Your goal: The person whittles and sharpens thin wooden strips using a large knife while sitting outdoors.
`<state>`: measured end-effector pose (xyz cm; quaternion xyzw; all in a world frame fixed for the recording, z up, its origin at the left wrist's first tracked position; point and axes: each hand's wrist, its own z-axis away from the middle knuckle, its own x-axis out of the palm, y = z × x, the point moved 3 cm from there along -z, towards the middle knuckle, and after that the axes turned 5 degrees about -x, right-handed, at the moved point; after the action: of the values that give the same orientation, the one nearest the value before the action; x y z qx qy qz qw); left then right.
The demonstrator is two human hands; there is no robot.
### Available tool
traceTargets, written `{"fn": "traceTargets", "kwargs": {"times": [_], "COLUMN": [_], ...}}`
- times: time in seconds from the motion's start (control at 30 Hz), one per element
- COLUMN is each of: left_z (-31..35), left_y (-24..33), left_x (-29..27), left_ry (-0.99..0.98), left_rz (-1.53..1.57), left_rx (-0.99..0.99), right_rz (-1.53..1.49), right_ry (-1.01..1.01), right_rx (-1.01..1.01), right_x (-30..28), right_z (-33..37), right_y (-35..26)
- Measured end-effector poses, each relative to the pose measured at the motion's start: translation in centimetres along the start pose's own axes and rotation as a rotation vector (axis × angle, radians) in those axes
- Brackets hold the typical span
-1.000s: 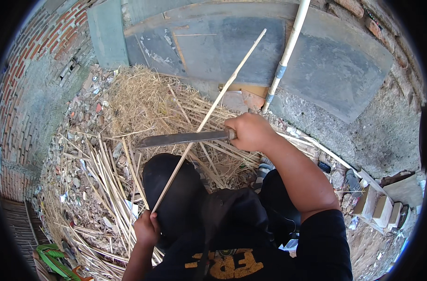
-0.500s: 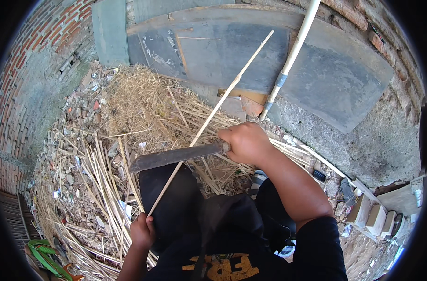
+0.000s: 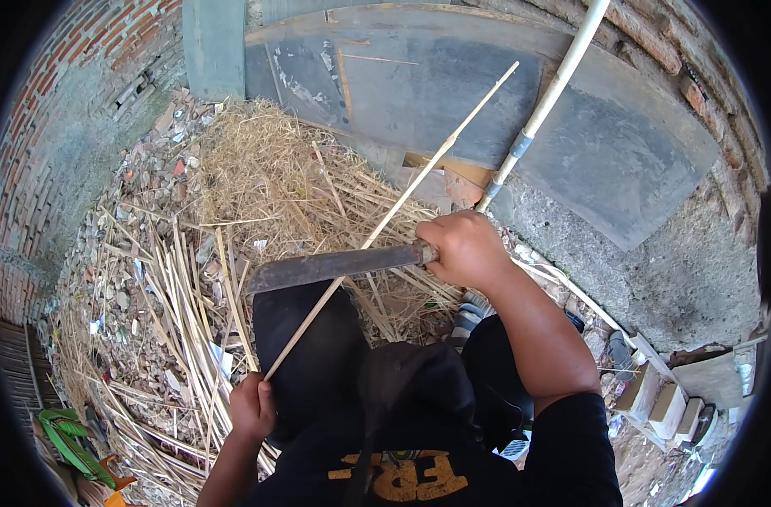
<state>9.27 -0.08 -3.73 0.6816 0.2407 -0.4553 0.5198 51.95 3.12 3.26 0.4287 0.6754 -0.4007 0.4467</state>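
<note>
One brick wall [image 3: 51,177] bounds the person's left. One straw heap [image 3: 254,160] lies on the rubble ground. Beside it lies one spread of pale strips [image 3: 188,291], too overlapped to count. One pale pole [image 3: 563,78] stands at a slant against the far side. Two dark-clad legs [image 3: 305,338] extend forward below the work.

One long pale stick [image 3: 427,169] rises from the person's left, across the left leg, to the far right. One machete [image 3: 318,269] crosses over it at mid-blade; contact between blade and stick cannot be told.

The right grip [image 3: 470,247] is closed around the machete handle. The left grip [image 3: 252,407] is closed on the near end of the stick, thumb uppermost.

Compared with one second earlier, the blade presents more of its flat face and its tip slopes lower. Both grips retain their holds. The whole view is slightly shifted.
</note>
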Motion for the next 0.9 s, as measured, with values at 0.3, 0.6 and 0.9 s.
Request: {"fn": "traceTargets", "kwargs": {"times": [0.3, 0.6, 0.9], "left_z": [1.3, 1.1, 1.0], "left_y": [-0.3, 0.4, -0.3], "left_x": [0.5, 0.9, 2.2], "left_ry": [-0.045, -0.02, 0.058], "left_rz": [0.204, 0.059, -0.019], "left_rx": [-0.119, -0.129, -0.119], "right_rz": [0.02, -0.129, -0.188], "right_ry": [-0.167, -0.23, -0.214], "right_rx": [-0.044, 0.169, 0.27], "right_x": [0.0, 0.1, 0.7], "right_z": [-0.3, -0.6, -0.9], "right_y": [-3.0, -1.4, 0.4]}}
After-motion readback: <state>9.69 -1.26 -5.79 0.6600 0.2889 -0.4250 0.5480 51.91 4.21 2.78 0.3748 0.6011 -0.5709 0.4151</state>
